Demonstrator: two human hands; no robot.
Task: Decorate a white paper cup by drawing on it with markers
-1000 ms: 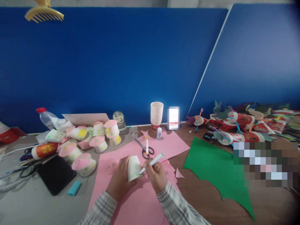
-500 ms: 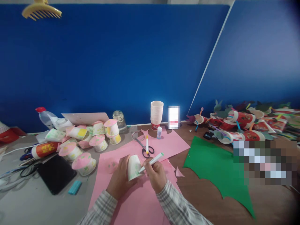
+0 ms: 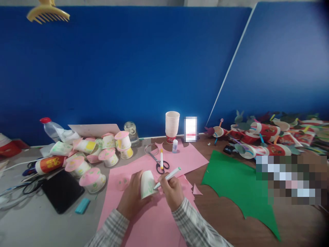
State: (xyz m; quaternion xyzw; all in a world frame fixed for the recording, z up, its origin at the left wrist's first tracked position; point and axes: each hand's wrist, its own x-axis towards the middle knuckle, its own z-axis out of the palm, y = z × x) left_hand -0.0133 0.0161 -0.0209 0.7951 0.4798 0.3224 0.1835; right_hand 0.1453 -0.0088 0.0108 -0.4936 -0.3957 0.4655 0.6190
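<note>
My left hand (image 3: pixel 132 193) is closed around a white paper cup (image 3: pixel 147 183), which is tilted and bears green marks on its side. In my right hand (image 3: pixel 171 192) is a green marker (image 3: pixel 168 178), pinched near its tip, with the tip at the cup's wall. Both hands are over pink paper (image 3: pixel 144 230). Just beyond them lie scissors (image 3: pixel 156 161) and a yellow marker (image 3: pixel 161 159). A glue stick (image 3: pixel 174 146) stands upright a little further back.
Decorated cups with pink tops (image 3: pixel 92 178) crowd the left, near a black tablet-like slab (image 3: pixel 62 190) and a blue block (image 3: pixel 82 206). A stack of paper cups (image 3: pixel 172 127) stands at the back. Green paper (image 3: pixel 236 185) and red cup crafts (image 3: pixel 264 133) lie right.
The marker tip has shifted slightly right and up along the cup, and the green marks look somewhat different. My left hand keeps its hold on the cup.
</note>
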